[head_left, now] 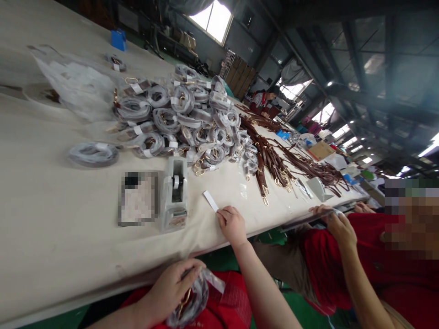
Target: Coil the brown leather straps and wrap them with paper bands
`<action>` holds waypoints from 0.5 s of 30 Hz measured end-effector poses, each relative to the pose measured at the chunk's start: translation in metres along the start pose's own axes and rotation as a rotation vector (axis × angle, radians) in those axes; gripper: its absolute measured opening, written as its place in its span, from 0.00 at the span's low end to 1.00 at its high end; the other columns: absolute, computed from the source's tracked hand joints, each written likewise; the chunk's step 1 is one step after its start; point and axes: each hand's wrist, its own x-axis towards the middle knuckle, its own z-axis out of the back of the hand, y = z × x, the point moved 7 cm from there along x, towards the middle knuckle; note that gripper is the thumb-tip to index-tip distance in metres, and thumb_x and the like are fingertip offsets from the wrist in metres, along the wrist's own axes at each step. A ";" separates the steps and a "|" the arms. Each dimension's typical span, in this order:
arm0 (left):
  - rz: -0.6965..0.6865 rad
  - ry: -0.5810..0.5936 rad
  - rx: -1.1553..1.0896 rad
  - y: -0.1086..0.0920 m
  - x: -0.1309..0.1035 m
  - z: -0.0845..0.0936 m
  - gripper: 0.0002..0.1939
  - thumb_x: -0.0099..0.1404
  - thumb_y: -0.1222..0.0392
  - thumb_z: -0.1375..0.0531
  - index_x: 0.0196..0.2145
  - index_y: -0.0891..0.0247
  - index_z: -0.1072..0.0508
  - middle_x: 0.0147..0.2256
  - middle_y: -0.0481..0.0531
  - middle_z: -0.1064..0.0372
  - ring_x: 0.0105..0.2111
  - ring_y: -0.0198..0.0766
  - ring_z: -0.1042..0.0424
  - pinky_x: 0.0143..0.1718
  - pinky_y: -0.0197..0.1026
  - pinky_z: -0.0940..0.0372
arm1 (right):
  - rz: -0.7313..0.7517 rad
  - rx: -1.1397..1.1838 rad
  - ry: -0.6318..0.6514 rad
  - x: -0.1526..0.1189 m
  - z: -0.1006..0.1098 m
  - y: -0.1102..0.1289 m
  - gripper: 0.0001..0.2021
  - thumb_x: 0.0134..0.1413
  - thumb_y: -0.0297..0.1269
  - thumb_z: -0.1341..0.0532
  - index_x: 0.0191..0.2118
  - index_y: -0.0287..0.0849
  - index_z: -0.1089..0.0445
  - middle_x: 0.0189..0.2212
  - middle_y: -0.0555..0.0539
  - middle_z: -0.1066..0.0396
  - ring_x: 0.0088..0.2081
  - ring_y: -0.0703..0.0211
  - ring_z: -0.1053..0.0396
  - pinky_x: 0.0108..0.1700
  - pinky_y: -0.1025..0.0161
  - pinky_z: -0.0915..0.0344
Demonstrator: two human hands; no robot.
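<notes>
My left hand (178, 283) is closed round a coiled strap (197, 299) in clear wrapping, with a gold clasp showing, held over my lap below the table edge. My right hand (233, 224) reaches over the table's near edge, its fingers pinching the end of a white paper strip (210, 201) that lies on the cloth. Left of that hand stands a grey tape dispenser (174, 194). Beyond it is a large pile of wrapped coiled straps (185, 112) with white labels and gold hooks. One wrapped coil (93, 154) lies apart on the left.
A blurred-out flat item (139, 198) lies beside the dispenser. Brown straps (269, 160) with gold clasps are heaped to the right. A co-worker in a red shirt (366, 233) stands close on my right, hands on a wrapped strap. Clear plastic bags (78, 87) lie far left.
</notes>
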 end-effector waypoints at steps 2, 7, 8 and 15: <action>0.003 0.005 -0.003 0.000 0.001 0.000 0.17 0.69 0.48 0.46 0.40 0.58 0.22 0.40 0.49 0.19 0.44 0.44 0.23 0.50 0.37 0.33 | 0.012 -0.014 0.017 0.000 0.000 0.001 0.10 0.64 0.33 0.42 0.40 0.46 0.22 0.35 0.45 0.25 0.38 0.55 0.29 0.40 0.63 0.32; 0.015 0.021 0.018 -0.001 0.002 0.000 0.18 0.69 0.47 0.47 0.41 0.59 0.22 0.41 0.50 0.19 0.44 0.44 0.23 0.50 0.38 0.34 | 0.011 -0.070 0.061 0.003 -0.003 0.004 0.09 0.62 0.29 0.43 0.39 0.43 0.24 0.35 0.44 0.27 0.38 0.53 0.30 0.40 0.61 0.33; 0.014 0.025 0.024 -0.001 0.002 -0.001 0.18 0.69 0.47 0.47 0.41 0.59 0.22 0.41 0.50 0.19 0.44 0.44 0.23 0.50 0.38 0.34 | 0.002 -0.081 0.068 0.004 -0.003 0.005 0.09 0.60 0.28 0.42 0.38 0.43 0.25 0.35 0.43 0.27 0.38 0.53 0.30 0.40 0.61 0.33; 0.007 0.021 0.057 -0.001 0.000 -0.001 0.18 0.69 0.47 0.47 0.41 0.59 0.22 0.41 0.50 0.19 0.43 0.44 0.23 0.49 0.38 0.33 | -0.116 -0.130 0.085 0.008 -0.010 0.001 0.05 0.61 0.28 0.43 0.37 0.41 0.30 0.36 0.42 0.30 0.39 0.52 0.31 0.38 0.61 0.35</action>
